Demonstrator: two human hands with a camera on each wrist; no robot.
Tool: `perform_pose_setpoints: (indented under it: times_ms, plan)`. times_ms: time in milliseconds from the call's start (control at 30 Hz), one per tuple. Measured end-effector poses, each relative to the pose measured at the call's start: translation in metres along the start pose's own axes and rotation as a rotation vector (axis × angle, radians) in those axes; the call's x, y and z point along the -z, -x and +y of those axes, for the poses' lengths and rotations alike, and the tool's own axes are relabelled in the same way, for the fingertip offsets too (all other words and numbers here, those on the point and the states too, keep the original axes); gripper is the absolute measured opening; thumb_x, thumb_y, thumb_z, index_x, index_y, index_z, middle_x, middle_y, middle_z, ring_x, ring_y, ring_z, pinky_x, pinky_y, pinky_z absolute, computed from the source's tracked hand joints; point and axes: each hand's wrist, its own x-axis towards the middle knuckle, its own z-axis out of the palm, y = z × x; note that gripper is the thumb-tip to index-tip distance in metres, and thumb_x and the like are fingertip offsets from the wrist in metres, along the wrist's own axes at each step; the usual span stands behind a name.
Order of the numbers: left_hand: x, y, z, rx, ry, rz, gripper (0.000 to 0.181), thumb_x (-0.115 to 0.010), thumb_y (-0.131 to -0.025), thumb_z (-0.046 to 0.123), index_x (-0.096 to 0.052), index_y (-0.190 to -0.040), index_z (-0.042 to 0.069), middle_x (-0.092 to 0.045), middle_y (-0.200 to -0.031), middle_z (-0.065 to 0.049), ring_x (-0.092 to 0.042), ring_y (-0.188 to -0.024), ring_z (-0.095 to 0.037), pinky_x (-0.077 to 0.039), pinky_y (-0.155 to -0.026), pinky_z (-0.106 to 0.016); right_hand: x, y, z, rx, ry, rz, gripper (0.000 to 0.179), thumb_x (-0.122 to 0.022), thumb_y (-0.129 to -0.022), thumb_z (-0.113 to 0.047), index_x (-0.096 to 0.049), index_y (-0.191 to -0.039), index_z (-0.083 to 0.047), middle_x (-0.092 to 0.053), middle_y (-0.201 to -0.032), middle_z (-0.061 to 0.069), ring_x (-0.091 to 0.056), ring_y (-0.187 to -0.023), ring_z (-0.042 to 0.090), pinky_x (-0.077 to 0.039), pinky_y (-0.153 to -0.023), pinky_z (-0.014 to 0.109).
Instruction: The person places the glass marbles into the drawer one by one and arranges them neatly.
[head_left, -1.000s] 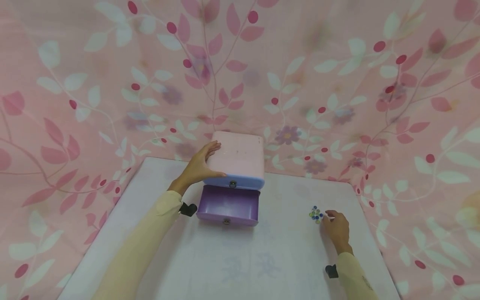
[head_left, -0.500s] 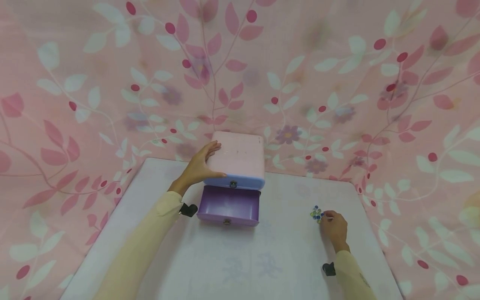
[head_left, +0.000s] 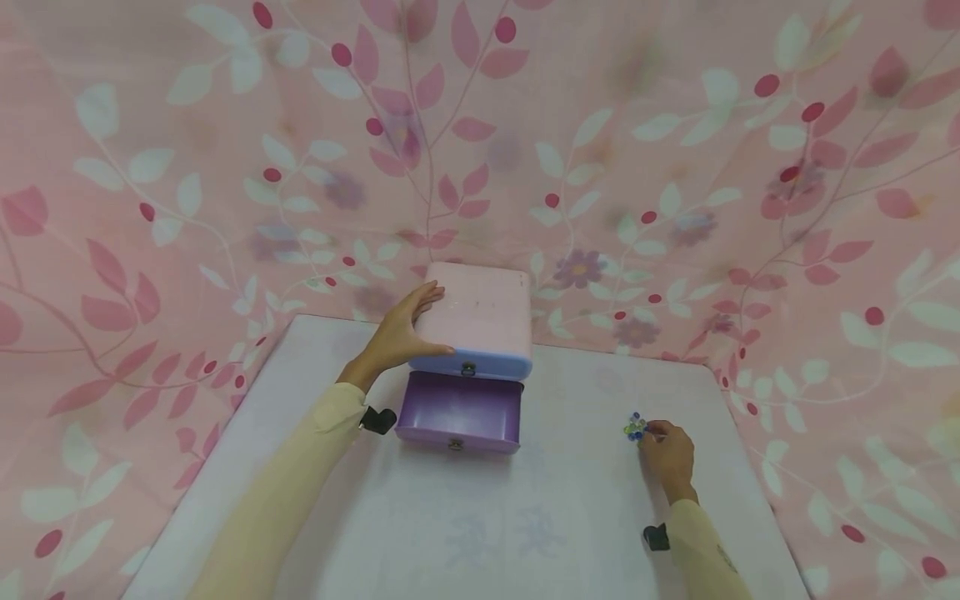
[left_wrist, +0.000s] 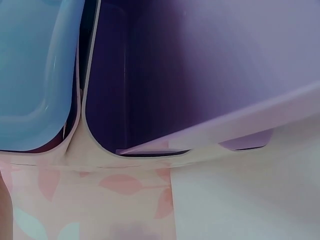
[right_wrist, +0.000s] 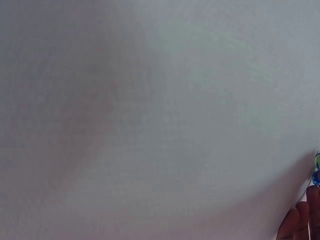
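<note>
A small drawer box with a pink top [head_left: 480, 308] stands at the back of the table in the head view. Its blue upper drawer [head_left: 495, 366] is closed, and the purple lower drawer [head_left: 457, 408] is pulled out with nothing visible inside. My left hand [head_left: 393, 333] rests on the box's left side, fingers on the top edge and thumb along the front. To the right, my right hand [head_left: 669, 457] has bent fingers touching a cluster of blue and green glass marbles [head_left: 635, 427]. In the right wrist view its fingertips [right_wrist: 314, 195] lie beside a blue marble [right_wrist: 316, 177]; whether one is pinched is unclear.
A white-covered table [head_left: 577, 492] carries everything. Pink floral cloth [head_left: 600, 167] rises behind the box and along both sides. The open drawer juts forward in front of the box. A black strap piece [head_left: 656, 537] hangs at the right wrist.
My right hand has shifted slightly left and closer in to the marbles, which now lie more tightly bunched. The left hand and the drawer box have stayed put.
</note>
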Motion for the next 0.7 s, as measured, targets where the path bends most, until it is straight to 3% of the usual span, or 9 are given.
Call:
perform_pose_setpoints:
  times_ms: [233,400,567,700]
  plan:
    - [0.000,0.003,0.025,-0.030,0.003,-0.003,0.116,-0.095,-0.061,0.017,-0.024,-0.152,-0.002,-0.041,-0.149,-0.019,-0.038,-0.138,-0.031,-0.031,-0.114,-0.045,0.000,-0.001,0.000,0.003,-0.005,0.013,0.029,-0.059,-0.088,-0.007,-0.066,-0.114,0.002,-0.062,-0.108,0.023,-0.058,-0.098,0.036,-0.049,-0.081,0.051]
    - [0.003,0.003,0.040,-0.028,0.011,-0.021,0.114,-0.094,-0.064,0.016,-0.024,-0.151,-0.004,-0.040,-0.149,-0.022,-0.036,-0.139,-0.033,-0.030,-0.115,-0.045,-0.002,-0.006,0.002,-0.022,-0.021,0.018,0.028,-0.059,-0.090,-0.009,-0.066,-0.115,0.001,-0.060,-0.112,0.022,-0.055,-0.104,0.037,-0.048,-0.086,0.053]
    - [0.004,0.005,0.042,-0.030,0.000,-0.016,0.112,-0.093,-0.063,0.013,-0.025,-0.151,-0.005,-0.041,-0.148,-0.023,-0.037,-0.138,-0.034,-0.032,-0.114,-0.046,-0.004,-0.006,0.004,-0.043,-0.030,0.000,0.029,-0.059,-0.089,-0.010,-0.066,-0.115,0.001,-0.057,-0.112,0.022,-0.054,-0.103,0.038,-0.047,-0.085,0.054]
    - [0.003,0.005,0.032,-0.030,0.010,-0.007,0.114,-0.094,-0.063,0.015,-0.025,-0.151,-0.004,-0.041,-0.148,-0.022,-0.037,-0.138,-0.033,-0.031,-0.114,-0.044,-0.006,-0.004,0.003,-0.044,-0.040,0.001,0.027,-0.059,-0.090,-0.010,-0.066,-0.114,0.001,-0.059,-0.110,0.022,-0.055,-0.102,0.037,-0.048,-0.084,0.053]
